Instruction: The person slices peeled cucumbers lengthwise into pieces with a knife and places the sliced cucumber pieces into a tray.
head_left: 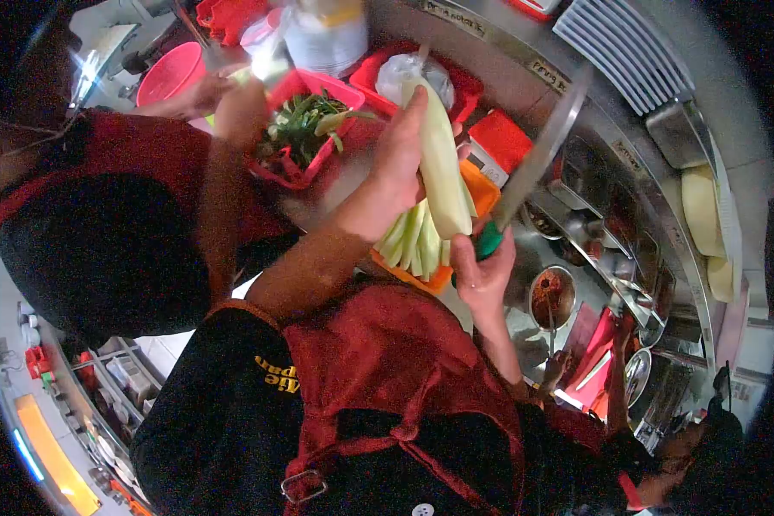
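Note:
My left hand (397,159) is wrapped round a long, pale green peeled vegetable (439,168), which looks like a cucumber, held tilted almost upright. Closed round the green handle (489,241) of a large knife (546,146) is my right hand (488,273); its thumb lies near the vegetable's lower end. The blade points up and to the right, apart from the vegetable. Below both hands, an orange container (439,282) holds several pale green cut strips (411,241).
A pink basket (297,179) of green leafy trimmings (305,129) stands left. Beside it, a co-worker in a black cap (103,249) works close to my left arm. A red tub (469,90) holds a plastic bag (414,79). Another co-worker's hands are near a red board (595,365) at lower right.

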The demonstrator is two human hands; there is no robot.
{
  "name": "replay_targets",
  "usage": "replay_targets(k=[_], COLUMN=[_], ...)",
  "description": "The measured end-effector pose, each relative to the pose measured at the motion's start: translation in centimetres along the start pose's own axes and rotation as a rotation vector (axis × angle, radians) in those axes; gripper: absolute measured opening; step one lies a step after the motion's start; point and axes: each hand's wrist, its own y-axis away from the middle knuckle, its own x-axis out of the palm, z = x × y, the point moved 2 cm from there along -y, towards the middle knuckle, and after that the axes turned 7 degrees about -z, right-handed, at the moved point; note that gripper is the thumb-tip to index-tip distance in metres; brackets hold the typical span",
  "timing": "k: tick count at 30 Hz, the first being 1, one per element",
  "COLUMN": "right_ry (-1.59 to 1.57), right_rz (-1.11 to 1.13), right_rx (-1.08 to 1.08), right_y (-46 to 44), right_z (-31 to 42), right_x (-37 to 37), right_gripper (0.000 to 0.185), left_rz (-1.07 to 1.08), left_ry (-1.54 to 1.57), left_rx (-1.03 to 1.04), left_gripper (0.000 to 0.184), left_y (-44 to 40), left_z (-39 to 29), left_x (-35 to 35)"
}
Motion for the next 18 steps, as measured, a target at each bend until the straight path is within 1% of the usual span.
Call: replay_targets(k=[3, 4, 5, 7, 8, 9, 10, 12, 13, 14, 15, 16, 17, 18], right_ry=[0.058, -0.03, -0.026, -0.453, -0.452, -0.453, -0.454, -0.428, -0.403, -0.359, -0.364, -0.308, -0.251, -0.208], right_rz=[0.041, 0.041, 0.037, 0.098, 0.099, 0.141, 0.184, 0.18, 0.171, 0.124, 0.137, 0.072, 0.007, 0.004], right_rx=[-0.037, 0.049, 0.043, 0.345, 0.342, 0.327, 0.31, 0.283, 0.26, 0.29, 0.291, 0.294, 0.299, 0.307], right_y=[-0.4, -0.5, -0.4, 0.0, 0.0, 0.0, -0.1, 0.3, 0.6, 1.0, 1.1, 1.2, 1.3, 1.3], right_z=[2.4, 1.4, 0.9, 0.5, 0.5, 0.5, 0.5, 0.1, -0.2, -0.6, -1.1, -1.7, -2.2, -2.4], right_x=[0.8, 0.9, 0.5, 0.4, 0.3, 0.3, 0.4, 0.5, 0.5, 0.0, -0.2, -0.4, -0.8, -1.2], right_gripper=[0.029, 0.028, 0.028, 0.027, 0.027, 0.022, 0.021, 0.021, 0.024, 0.018, 0.018, 0.019, 0.021, 0.031], left_rz=[0.071, 0.168, 0.264, 0.303, 0.369, 0.435, 0.44, 0.382, 0.383, 0.3, 0.208, 0.095, 0.038, 0.007], left_ry=[-0.032, 0.025, 0.082, 0.096, 0.153, 0.209, 0.208, 0.159, 0.16, 0.02, -0.119, -0.164, -0.259, -0.348], left_rx=[0.023, 0.013, 0.004, -0.009, -0.055, -0.099, -0.092, -0.162, -0.153, -0.163, -0.172, -0.042, 0.093, 0.209], left_gripper=[0.046, 0.047, 0.047, 0.047, 0.05, 0.052, 0.052, 0.053, 0.053, 0.052, 0.051, 0.045, 0.038, 0.037], left_y=[0.5, 0.4, 0.4, 0.3, -0.1, -0.5, -0.8, -1.2, -1.0, -0.6, -0.3, -0.4, -0.3, -0.4], left_z=[-0.1, -0.2, -0.3, -0.2, 0.3, 0.8, 1.0, 2.0, 2.1, 2.4, 2.6, 3.1, 3.1, 3.7], left_x=[0.9, 1.2, 1.5, 1.5, 1.2, 0.8, 0.5, -0.3, -0.3, -0.5, -0.8, -0.5, -0.3, -0.3])
